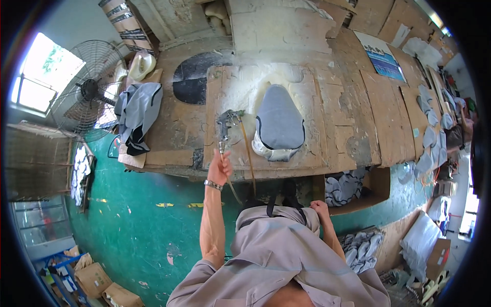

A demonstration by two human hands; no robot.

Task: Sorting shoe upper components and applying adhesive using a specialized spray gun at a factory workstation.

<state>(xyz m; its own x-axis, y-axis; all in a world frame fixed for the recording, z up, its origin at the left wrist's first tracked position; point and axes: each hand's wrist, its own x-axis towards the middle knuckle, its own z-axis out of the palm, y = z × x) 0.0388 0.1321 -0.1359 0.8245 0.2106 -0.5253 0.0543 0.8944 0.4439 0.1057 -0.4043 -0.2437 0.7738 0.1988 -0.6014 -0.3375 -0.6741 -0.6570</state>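
Left hand [220, 169]: fingers wrapped round the bottom end of the spray gun [223, 130], near the front edge of the table [176, 130], left of the grey pad [279, 120]. Pad lies by that same edge, narrow end toward the back. Right hand [320, 209] near the cardboard box [369, 202], fingers curled; can't tell if holding anything.

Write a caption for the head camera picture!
The left grip holds a metal spray gun beside a grey, fabric-covered piece on worn cardboard.
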